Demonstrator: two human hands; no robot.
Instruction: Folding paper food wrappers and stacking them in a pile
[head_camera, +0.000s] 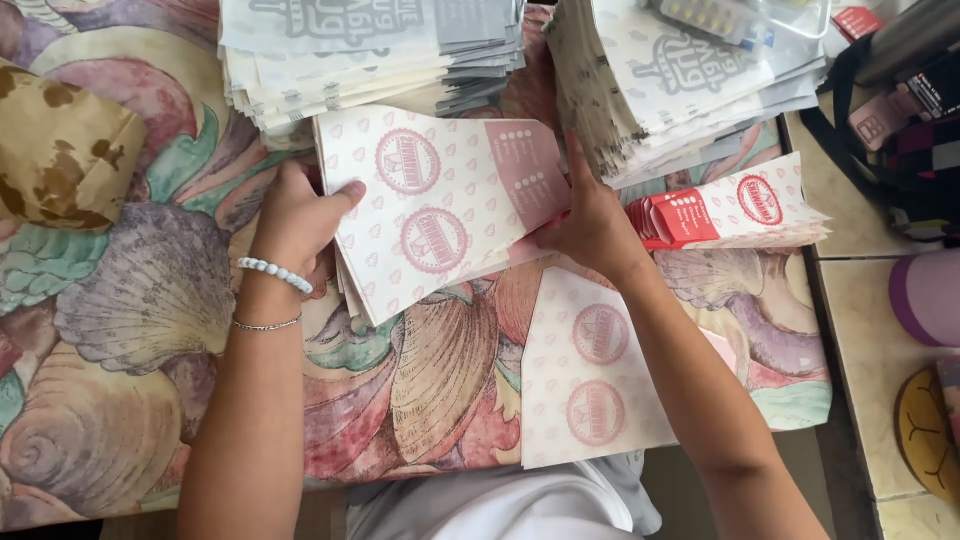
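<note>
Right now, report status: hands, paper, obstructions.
Left hand and right hand grip pink-printed paper bag stack. Loose pink-printed bag lies below. White bag piles crowd behind.

Looks like someone's home doubling as a little food-packaging station: a seashell-print tablecloth (150, 300) over the table, tall stacks of printed paper wrappers (370, 50) piled on it, tiled floor (860, 300) alongside, bag (890, 130) dumped nearby.

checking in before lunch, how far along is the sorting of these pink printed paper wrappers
Looks early on. Done: one flat pink-printed paper wrapper lies alone near the table edge. In hand: the left hand and right hand grip a small stack of pink-printed wrappers. Left: tall grey-printed paper stacks and a red-ended wrapper pile behind appear untouched.
</note>
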